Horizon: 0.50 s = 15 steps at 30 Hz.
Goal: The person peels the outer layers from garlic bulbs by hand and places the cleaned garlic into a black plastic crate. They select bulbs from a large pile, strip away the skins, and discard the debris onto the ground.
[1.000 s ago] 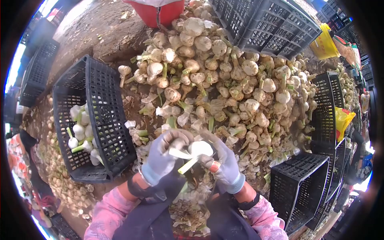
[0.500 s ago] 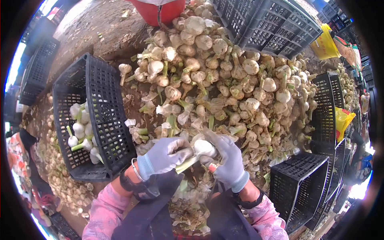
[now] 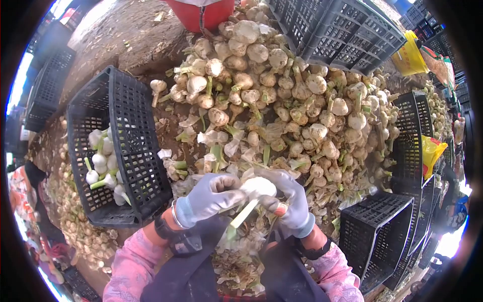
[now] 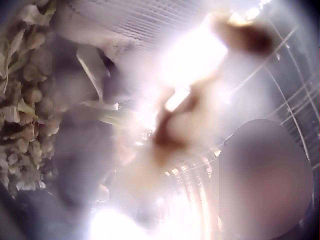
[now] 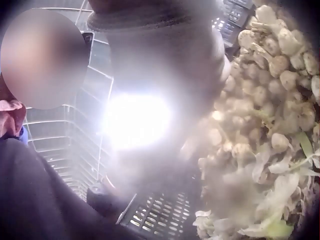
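In the head view a white garlic bulb (image 3: 260, 186) is held between two gloved hands over the lap, its pale stem (image 3: 243, 214) slanting down and left. My right hand (image 3: 293, 200) grips the bulb from the right, thumb low by the stem's base. At the bulb's left side, the thumb and fingers of my left hand (image 3: 214, 196) pinch at its surface. Glare and blur hide the fingertips in both wrist views. Loose papery skins (image 3: 239, 256) lie below the hands.
A large heap of untrimmed garlic (image 3: 302, 110) spreads ahead. To the left, a tilted black crate (image 3: 138, 146) holds several clean white bulbs (image 3: 100, 161). Other black crates (image 3: 377, 216) stand right and at the back (image 3: 342, 35), near a red bucket (image 3: 204, 17).
My left hand has moved from a loose white strip by the stem, down along the stem, then to the bulb's left side. The bulb has turned in the right hand, its stem now steeper.
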Motion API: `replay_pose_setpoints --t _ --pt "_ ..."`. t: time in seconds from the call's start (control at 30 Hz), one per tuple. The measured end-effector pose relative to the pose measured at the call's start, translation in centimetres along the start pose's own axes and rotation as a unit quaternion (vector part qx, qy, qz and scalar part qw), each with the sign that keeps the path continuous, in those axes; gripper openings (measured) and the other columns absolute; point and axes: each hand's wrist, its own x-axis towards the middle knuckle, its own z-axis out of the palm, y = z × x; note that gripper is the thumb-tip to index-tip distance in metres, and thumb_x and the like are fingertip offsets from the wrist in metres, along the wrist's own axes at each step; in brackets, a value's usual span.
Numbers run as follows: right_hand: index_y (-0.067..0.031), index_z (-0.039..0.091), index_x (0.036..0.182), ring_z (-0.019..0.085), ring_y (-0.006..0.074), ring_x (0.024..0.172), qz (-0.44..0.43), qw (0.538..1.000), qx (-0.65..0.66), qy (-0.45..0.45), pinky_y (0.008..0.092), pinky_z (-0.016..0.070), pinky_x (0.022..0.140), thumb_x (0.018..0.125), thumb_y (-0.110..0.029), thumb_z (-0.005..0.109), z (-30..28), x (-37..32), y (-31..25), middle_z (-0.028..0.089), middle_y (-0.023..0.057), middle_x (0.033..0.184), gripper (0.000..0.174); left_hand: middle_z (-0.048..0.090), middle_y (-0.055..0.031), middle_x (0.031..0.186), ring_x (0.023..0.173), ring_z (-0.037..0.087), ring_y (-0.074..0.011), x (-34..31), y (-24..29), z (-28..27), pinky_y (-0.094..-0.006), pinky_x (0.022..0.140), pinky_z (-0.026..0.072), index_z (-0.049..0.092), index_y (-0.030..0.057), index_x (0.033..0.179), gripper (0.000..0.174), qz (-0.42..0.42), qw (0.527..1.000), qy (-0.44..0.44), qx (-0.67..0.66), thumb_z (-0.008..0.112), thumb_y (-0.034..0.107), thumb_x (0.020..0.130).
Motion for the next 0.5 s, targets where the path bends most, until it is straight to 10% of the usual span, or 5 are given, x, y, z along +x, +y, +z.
replay_pose_setpoints --t 0.13,0.27,0.47,0.5 --pt "0.0007 0.049 0.138 0.058 0.0268 0.115 0.167 0.876 0.452 0.035 0.0392 0.0424 0.102 0.086 -0.028 0.070 1.8 -1.2 -0.7 0.060 0.0132 0.128 0.063 0.070 -0.0151 0.092 0.073 0.068 -0.0225 -0.4 -0.2 1.2 -0.0328 0.059 0.0537 0.062 -0.0010 0.113 0.025 0.025 0.959 -0.007 -0.282 0.063 0.013 0.093" --pt "-0.0145 0.041 0.147 0.058 0.0248 0.106 0.088 0.687 0.721 -0.013 0.0340 0.0484 0.089 0.083 -0.035 0.074 4.4 -2.3 3.7 0.056 0.0120 0.129 0.075 0.070 -0.0166 0.096 0.069 0.066 -0.0227 -0.6 -0.9 1.1 -0.0336 0.055 0.0500 0.060 0.0002 0.124 0.036 0.051 0.929 -0.030 -0.365 0.060 0.018 0.094" --pt "-0.0210 0.036 0.149 0.059 0.0265 0.107 0.102 0.644 0.758 0.020 0.0347 0.0476 0.089 0.080 -0.028 0.075 3.4 -1.5 1.2 0.058 0.0121 0.123 0.080 0.068 -0.0222 0.099 0.072 0.065 -0.0273 -0.9 -2.2 0.1 -0.0374 0.050 0.0479 0.061 -0.0010 0.121 0.033 0.135 0.912 -0.165 -0.351 0.056 0.012 0.091" --pt "-0.0208 0.036 0.149 0.060 0.0262 0.106 0.106 0.634 0.764 0.054 0.0348 0.0474 0.090 0.080 -0.025 0.075 3.3 -1.2 0.8 0.059 0.0120 0.122 0.079 0.067 -0.0247 0.100 0.069 0.065 -0.0282 -3.1 -1.2 0.7 -0.0388 0.049 0.0492 0.065 -0.0032 0.112 0.027 0.180 0.972 0.046 -0.143 0.058 0.005 0.088"
